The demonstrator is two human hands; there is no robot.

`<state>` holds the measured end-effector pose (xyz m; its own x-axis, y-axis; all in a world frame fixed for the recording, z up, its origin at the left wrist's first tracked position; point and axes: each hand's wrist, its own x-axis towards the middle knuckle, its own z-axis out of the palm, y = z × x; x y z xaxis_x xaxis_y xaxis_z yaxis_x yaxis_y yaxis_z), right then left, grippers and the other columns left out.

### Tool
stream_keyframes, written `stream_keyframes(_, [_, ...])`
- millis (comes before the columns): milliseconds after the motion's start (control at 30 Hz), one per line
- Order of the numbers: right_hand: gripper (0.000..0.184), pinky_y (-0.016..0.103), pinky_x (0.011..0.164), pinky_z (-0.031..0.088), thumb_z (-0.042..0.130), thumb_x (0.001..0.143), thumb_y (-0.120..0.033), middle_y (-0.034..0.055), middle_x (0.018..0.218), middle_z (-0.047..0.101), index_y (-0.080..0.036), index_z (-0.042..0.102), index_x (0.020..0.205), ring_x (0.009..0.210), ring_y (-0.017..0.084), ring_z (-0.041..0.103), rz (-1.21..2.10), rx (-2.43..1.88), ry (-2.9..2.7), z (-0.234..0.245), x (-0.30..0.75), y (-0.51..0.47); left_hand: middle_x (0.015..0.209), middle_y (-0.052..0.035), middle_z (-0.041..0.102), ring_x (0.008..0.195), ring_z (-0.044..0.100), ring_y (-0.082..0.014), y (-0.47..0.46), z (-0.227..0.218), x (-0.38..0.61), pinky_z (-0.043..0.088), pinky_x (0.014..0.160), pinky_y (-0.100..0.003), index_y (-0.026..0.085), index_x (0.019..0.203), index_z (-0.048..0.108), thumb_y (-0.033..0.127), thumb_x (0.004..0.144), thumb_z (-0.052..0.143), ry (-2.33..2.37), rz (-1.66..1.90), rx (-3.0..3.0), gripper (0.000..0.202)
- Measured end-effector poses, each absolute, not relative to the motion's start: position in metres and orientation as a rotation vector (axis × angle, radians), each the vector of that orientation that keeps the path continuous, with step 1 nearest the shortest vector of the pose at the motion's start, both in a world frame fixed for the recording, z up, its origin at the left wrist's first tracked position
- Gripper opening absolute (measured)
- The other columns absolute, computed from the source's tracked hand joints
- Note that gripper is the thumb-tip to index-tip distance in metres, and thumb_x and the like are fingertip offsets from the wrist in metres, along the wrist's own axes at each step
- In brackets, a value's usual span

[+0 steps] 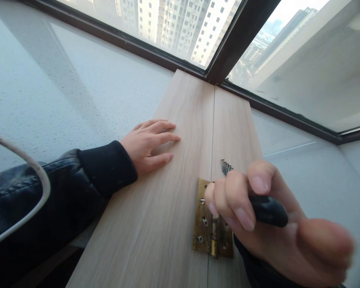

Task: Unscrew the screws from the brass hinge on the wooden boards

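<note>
My left hand lies flat on the left wooden board, fingers spread, holding nothing. My right hand is curled round the black handle of a screwdriver, above a brass hinge; its shaft is hidden by the fingers. The hinge lies opened flat across the seam between the left board and the right board. Screw heads show in some holes of its left leaf, while my fingers cover part of its upper right. Several loose screws lie in a row on the right board, just beyond my right hand.
A white speckled sill extends on both sides of the boards. Dark window frames border the far ends, with tall buildings outside. A white cable loops in front of my left sleeve.
</note>
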<state>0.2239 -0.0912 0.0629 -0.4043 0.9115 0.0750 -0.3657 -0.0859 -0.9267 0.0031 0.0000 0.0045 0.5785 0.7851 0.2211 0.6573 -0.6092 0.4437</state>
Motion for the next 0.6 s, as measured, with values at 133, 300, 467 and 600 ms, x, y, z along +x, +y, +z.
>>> stream_keyframes(133, [0.021,0.034,0.078,0.042,0.067,0.080,-0.043,-0.0008,0.084,0.052,-0.024,0.065,0.087,0.078,0.014,0.050,1.528,-0.668,-1.198,0.0572,0.2213,-0.0844,0.139,-0.0100,0.046,0.132,0.036,-0.0286,0.0001,0.0043,0.0028,0.029,0.108,-0.048,0.021,0.124,0.057,0.037,0.085,0.048,1.178,0.573,2.504,0.044])
stream_keyframes(300, [0.044,0.027,0.050,0.032,0.031,0.097,-0.049,-0.0063,0.048,0.035,-0.025,0.067,0.089,0.044,0.010,0.033,1.647,-0.592,-1.166,0.0586,0.2168,-0.0857,0.140,-0.0103,0.045,0.131,0.036,-0.0298,0.0006,0.0036,0.0026,0.029,0.107,-0.049,0.021,0.125,0.057,0.037,0.085,0.047,1.180,0.568,2.509,0.044])
stream_keyframes(467, [0.036,0.031,0.054,0.040,0.059,0.080,-0.061,-0.0035,0.063,0.050,-0.026,0.061,0.085,0.053,0.013,0.045,1.614,-0.732,-1.138,0.0601,0.2215,-0.0878,0.139,-0.0101,0.046,0.131,0.036,-0.0293,0.0004,0.0034,0.0028,0.029,0.107,-0.048,0.021,0.124,0.057,0.037,0.084,0.048,1.180,0.575,2.502,0.043])
stream_keyframes(600, [0.036,0.031,0.056,0.045,0.050,0.091,-0.050,-0.0019,0.057,0.051,-0.024,0.070,0.076,0.054,0.013,0.049,1.472,-0.703,-1.237,0.0549,0.2216,-0.0850,0.139,-0.0098,0.046,0.132,0.036,-0.0288,0.0001,0.0038,0.0032,0.029,0.107,-0.048,0.022,0.124,0.056,0.037,0.084,0.047,1.182,0.575,2.500,0.043])
